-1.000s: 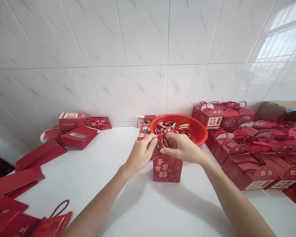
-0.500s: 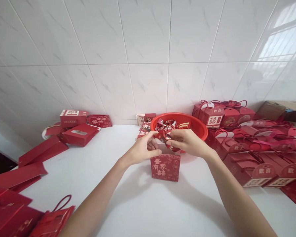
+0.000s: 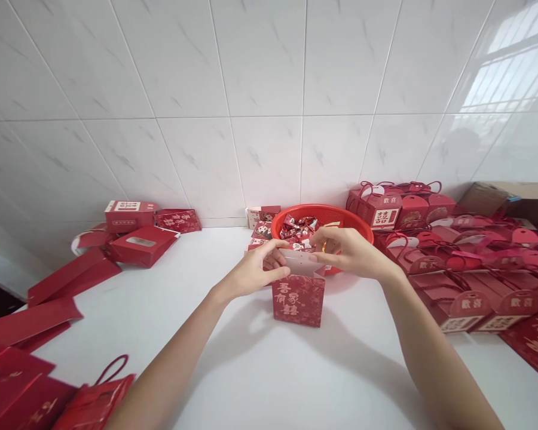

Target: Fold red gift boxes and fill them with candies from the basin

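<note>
A small red gift bag [image 3: 298, 301] with gold characters stands upright on the white table, its mouth facing up and its pale inner side showing. My left hand [image 3: 255, 270] is at the bag's upper left rim, thumb in front and fingers curled behind, closed on that edge. At the upper right rim is my right hand [image 3: 352, 254], thumb and fingers apart, with nothing visible between them. Just behind the bag sits a red plastic basket [image 3: 363, 230] holding wrapped candies [image 3: 298, 227]. My right hand covers part of the basket.
Rows of red handled gift boxes [image 3: 461, 298] fill the right side. Folded red bags [image 3: 72, 275] and a red box [image 3: 130, 216] lie on the left. Small printed packets [image 3: 262, 230] stand beside the basket. A tiled wall [image 3: 264, 161] borders the table [image 3: 251, 382] behind.
The red-wrapped candies that were between my hands over the bag are gone from them. My right hand has opened, and the bag's pale inner side now shows more.
</note>
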The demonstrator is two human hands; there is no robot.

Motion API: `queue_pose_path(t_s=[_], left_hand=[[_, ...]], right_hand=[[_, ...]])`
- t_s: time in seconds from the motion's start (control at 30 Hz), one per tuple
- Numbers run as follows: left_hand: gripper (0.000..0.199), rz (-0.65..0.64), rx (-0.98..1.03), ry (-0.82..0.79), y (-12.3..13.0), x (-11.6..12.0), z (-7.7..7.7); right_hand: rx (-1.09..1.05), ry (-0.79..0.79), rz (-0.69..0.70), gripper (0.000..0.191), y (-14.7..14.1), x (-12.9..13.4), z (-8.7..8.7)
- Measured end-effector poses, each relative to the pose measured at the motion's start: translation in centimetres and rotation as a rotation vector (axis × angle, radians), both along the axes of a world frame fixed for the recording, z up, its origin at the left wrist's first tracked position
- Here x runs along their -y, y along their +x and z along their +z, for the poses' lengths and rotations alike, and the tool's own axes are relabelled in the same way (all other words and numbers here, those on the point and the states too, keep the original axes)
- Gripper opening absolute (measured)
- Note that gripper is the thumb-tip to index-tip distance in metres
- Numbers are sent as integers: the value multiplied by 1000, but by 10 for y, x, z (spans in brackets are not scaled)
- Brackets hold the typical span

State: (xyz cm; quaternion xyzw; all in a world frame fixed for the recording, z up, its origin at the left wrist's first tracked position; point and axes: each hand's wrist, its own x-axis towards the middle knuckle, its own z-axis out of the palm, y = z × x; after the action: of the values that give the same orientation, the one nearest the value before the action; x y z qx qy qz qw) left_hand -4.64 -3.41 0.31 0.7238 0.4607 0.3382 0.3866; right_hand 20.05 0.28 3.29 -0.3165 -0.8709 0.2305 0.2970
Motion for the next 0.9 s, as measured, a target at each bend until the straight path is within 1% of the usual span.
queue_pose_path(t_s=[0.07, 0.1, 0.17, 0.2, 0.23, 0.3, 0.33, 0.37, 0.4, 0.47, 0.5, 0.6, 0.63, 0.7, 0.77, 0.8, 0.83, 0.9], left_hand=[[47, 0, -24, 48, 0, 0, -1], [48, -5, -43, 72, 1, 0, -1], [50, 5, -96, 146, 2, 0, -1], [51, 26, -122, 197, 2, 1, -1], [53, 52, -143, 246, 3, 0, -1], [55, 103, -175, 312, 3, -1, -3], [52, 110, -192, 319, 2, -2, -4], [45, 102, -210, 313, 2, -4, -5], [35, 85, -226, 302, 2, -6, -7], [17, 51, -246, 295, 1, -9, -10], [12, 42, -247, 300, 2, -10, -11], [8, 23, -239, 311, 4, -8, -10], [7, -10, -236, 304, 5, -6, -8], [12, -122, -223, 275, 7, 0, -3], [20, -239, -196, 246, 7, 6, 2], [22, -277, -179, 234, 7, 9, 5], [22, -299, -165, 223, 6, 11, 7], [21, -312, -140, 202, 4, 12, 9]], right_hand=[[21, 75, -102, 31, 3, 0, 2], [47, 90, -129, 37, 4, 1, 2], [129, 74, -140, 51, 2, 5, 2], [185, 56, -138, 53, 1, 7, 1], [248, 41, -141, 49, -2, 9, -1], [362, 25, -153, 28, -7, 13, -8], [387, 26, -155, 16, -9, 15, -12], [384, 31, -153, 7, -11, 16, -17], [358, 36, -149, 5, -13, 17, -24], [279, 51, -147, 10, -15, 20, -38], [242, 61, -155, 11, -15, 21, -46], [172, 75, -199, 13, -13, 30, -66], [148, 81, -211, 15, -11, 35, -70], [84, 101, -212, 19, 0, 50, -73], [2, 134, -217, 21, 19, 72, -70], [-43, 146, -242, 20, 31, 86, -68], [-85, 157, -296, 19, 45, 100, -65], [-181, 154, -482, 19, 76, 129, -60]])
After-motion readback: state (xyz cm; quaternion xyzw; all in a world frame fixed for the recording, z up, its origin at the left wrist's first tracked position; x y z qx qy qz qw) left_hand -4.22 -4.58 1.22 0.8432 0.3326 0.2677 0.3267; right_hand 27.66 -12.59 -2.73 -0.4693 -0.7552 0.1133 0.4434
